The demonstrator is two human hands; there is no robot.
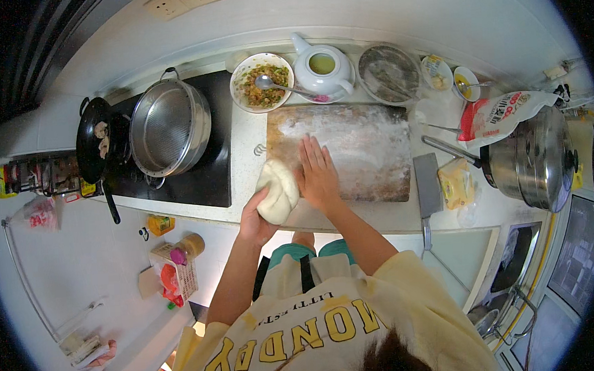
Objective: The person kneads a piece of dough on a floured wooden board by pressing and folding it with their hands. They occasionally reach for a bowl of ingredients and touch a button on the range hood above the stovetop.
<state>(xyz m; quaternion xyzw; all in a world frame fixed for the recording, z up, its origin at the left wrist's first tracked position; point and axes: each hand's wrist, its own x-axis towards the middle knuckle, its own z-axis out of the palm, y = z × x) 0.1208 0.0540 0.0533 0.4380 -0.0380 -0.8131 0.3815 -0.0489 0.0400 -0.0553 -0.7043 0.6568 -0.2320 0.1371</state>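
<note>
A smooth lump of pale dough point(277, 191) with folds on its surface is held in my left hand point(256, 220), at the left front edge of a wooden cutting board point(371, 151). White flour covers much of the board. My right hand point(318, 172) lies flat, palm down, over the board's left part, just right of the dough, its fingers nearly straight. Behind the board are a bowl point(238, 99) of chopped filling with a metal spoon point(266, 82) in it and a white teapot point(326, 53) without a lid, holding yellowish liquid.
A steamer pot point(170, 126) and a black wok point(93, 146) stand on the black cooktop point(220, 154) at left. Right of the board lie a cleaver point(428, 188), a yellow packet point(456, 183), a flour bag point(500, 117) and a lidded steel pot point(527, 158). Small bowls point(467, 83) stand behind.
</note>
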